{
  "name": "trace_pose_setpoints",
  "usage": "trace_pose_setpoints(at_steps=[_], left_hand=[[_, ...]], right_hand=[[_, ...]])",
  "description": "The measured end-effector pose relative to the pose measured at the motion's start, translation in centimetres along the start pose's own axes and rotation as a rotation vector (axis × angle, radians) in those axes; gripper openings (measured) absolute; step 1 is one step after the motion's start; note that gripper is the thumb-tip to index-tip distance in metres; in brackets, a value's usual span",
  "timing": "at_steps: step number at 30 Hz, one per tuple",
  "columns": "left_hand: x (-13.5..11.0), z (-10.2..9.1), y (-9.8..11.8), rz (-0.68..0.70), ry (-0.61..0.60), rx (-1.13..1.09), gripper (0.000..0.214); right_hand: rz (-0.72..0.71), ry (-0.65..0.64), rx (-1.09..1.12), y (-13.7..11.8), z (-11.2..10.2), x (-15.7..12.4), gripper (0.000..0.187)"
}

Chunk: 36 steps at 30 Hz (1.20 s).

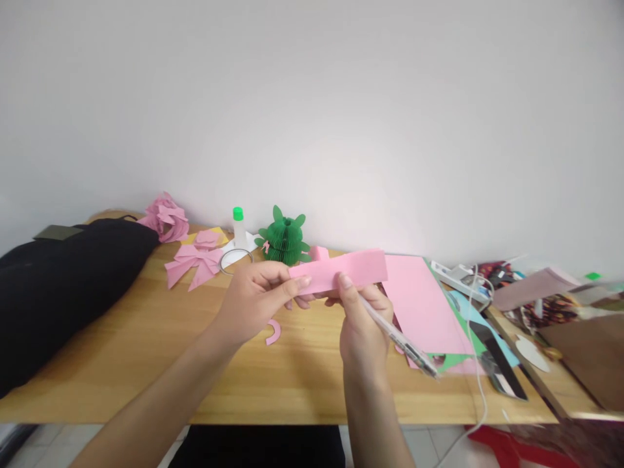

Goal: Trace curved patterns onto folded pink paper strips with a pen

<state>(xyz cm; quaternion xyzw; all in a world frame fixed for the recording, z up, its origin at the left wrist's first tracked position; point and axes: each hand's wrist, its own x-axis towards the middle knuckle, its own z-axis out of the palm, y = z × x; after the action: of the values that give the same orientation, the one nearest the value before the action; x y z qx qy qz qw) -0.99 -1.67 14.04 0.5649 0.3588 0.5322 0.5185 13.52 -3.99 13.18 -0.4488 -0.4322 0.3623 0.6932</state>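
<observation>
A pink paper strip (363,268) is held up above the table between both hands. My left hand (258,296) pinches its left end, thumb on the front. My right hand (363,318) grips its lower middle with the thumb and also keeps a clear pen (402,341) tucked in the palm, slanting down to the right. Below the strip, a small curved pink paper piece (273,332) lies on the wooden table (195,374). Just behind the strip stands a green folded-paper ball with leaf shapes (283,239).
Pink paper bows (195,263), a glue stick (238,227) and a metal ring (227,270) sit at the back left. A black bag (73,286) fills the left side. Stacked pink sheets (424,299), a dark phone-like slab (497,361), a power strip (458,281) and a white cable (480,390) lie right.
</observation>
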Motion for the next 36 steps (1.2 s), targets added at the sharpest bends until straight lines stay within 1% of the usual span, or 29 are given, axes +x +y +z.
trace_pose_setpoints(at_steps=[3,8,12,15,17,20,26,29,32,35,36], left_hand=[[-0.1,0.0,-0.1,-0.002,0.004,-0.017,0.022],[-0.1,-0.7,-0.6,-0.045,0.022,0.005,0.025],[-0.1,-1.0,-0.8,-0.037,0.010,-0.003,0.026],[-0.3,-1.1,-0.9,-0.048,0.019,0.000,0.024],[-0.4,-1.3,-0.9,-0.063,0.037,0.005,0.022],[-0.3,-1.6,-0.7,-0.068,0.057,0.004,0.023],[0.5,-2.5,0.0,-0.028,0.033,0.026,0.023],[1.0,-2.9,-0.5,0.009,0.027,-0.027,0.023],[1.1,-2.8,-1.3,0.081,-0.007,-0.148,0.034],[0.8,-1.4,-1.8,0.140,-0.127,-0.179,0.048],[0.6,-0.6,-1.8,0.135,-0.161,-0.147,0.046]], right_hand=[[-0.026,0.039,-0.029,0.3,0.0,-0.2,0.030],[-0.077,0.161,-0.014,0.4,-0.5,0.3,0.030],[-0.097,0.173,0.046,0.1,-0.7,0.6,0.023],[-0.119,0.205,0.075,0.0,-0.8,0.6,0.018],[-0.126,0.193,0.059,-0.1,-0.9,0.7,0.017],[-0.092,0.137,0.025,-0.3,-1.3,0.9,0.020],[0.053,-0.058,-0.025,-0.8,-2.3,1.4,0.026],[0.114,-0.049,-0.003,-0.7,-2.2,1.4,0.029],[0.155,-0.004,0.052,-0.7,-1.6,1.2,0.032],[0.170,0.016,0.102,-0.7,-0.9,1.0,0.032],[0.166,0.011,0.108,-0.8,-0.7,0.9,0.032]])
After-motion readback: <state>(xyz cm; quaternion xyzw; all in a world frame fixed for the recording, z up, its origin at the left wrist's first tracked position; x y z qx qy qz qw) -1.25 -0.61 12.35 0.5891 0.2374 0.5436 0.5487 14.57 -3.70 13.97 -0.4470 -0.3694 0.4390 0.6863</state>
